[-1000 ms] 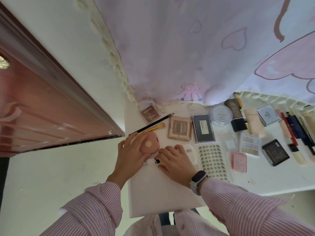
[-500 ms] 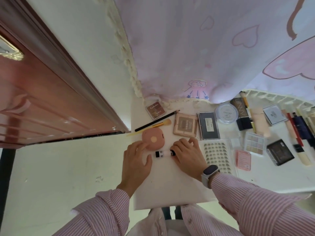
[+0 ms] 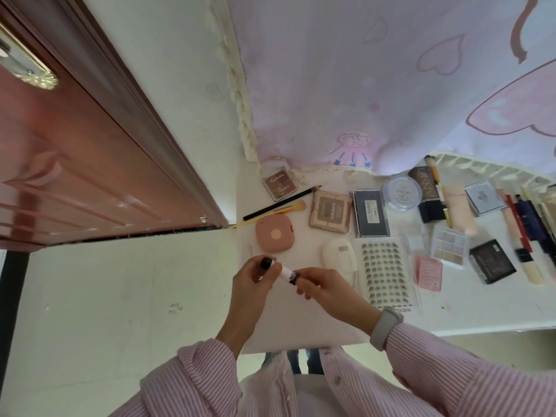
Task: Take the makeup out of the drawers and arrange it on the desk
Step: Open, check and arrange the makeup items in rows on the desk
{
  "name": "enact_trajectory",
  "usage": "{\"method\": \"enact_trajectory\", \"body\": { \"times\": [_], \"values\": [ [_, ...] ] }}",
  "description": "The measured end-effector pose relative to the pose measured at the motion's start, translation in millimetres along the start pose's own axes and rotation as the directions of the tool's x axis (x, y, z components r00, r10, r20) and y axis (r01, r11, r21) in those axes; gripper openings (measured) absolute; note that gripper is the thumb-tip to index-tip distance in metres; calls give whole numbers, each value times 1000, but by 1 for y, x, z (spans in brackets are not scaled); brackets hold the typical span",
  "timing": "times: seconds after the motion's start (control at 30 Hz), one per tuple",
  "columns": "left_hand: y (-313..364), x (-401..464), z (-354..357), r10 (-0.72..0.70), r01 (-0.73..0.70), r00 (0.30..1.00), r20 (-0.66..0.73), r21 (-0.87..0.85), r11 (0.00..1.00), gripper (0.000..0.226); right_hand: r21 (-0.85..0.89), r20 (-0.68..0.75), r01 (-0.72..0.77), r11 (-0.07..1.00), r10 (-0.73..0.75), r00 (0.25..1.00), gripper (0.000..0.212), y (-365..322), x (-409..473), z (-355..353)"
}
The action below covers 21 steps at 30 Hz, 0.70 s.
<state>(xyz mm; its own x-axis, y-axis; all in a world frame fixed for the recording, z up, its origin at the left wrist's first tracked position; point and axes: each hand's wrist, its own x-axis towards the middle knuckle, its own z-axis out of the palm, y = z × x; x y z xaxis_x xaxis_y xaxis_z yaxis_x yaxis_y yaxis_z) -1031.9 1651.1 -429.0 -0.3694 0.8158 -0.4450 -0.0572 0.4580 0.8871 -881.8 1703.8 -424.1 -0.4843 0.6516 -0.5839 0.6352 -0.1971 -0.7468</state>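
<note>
Our left hand (image 3: pixel 251 279) and right hand (image 3: pixel 323 285) are raised together above the near left part of the white desk (image 3: pixel 301 323), and between them we hold a small white tube (image 3: pixel 279 269) with black ends. The left hand's fingers curl round the tube's far left end, where a round black cap shows just above the fingertips. The right hand pinches the near right end, which carries a black band with white lettering too small to read. The tube lies tilted, its capped end farther from us and to the left, its banded end nearer and to the right, so it bridges the gap between the two hands.

Just beyond the tube, a rounded pink compact (image 3: pixel 275 233) lies flat on the desk, apart from our fingers. To the right of our right hand sits a white oval case (image 3: pixel 340 255), and beside it a clear tray of false lashes (image 3: pixel 386 276). Farther back lie a black pencil (image 3: pixel 281 203) and a yellow-handled brush (image 3: pixel 285 209), close together and slanted alike. A beige palette (image 3: pixel 331 215) and a dark palette (image 3: pixel 370 213) rest side by side to the right of the compact.

On our right wrist we wear a pale band (image 3: pixel 385 328), and both arms are in pink striped sleeves (image 3: pixel 451 368).
</note>
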Motion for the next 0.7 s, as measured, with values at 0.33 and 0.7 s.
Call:
{"method": "enact_trajectory", "body": {
  "times": [0.33, 0.7],
  "values": [
    [1, -6, -7, 22, -115, 957, 288, 309, 944, 40, 245, -180, -55, 968, 101, 979, 17, -5, -6, -11],
    [17, -16, -1, 96, -143, 985, 143, 371, 917, 23, 119, -136, 37, 992, -20, 990, 17, -33, 5, -4]
  ]
}}
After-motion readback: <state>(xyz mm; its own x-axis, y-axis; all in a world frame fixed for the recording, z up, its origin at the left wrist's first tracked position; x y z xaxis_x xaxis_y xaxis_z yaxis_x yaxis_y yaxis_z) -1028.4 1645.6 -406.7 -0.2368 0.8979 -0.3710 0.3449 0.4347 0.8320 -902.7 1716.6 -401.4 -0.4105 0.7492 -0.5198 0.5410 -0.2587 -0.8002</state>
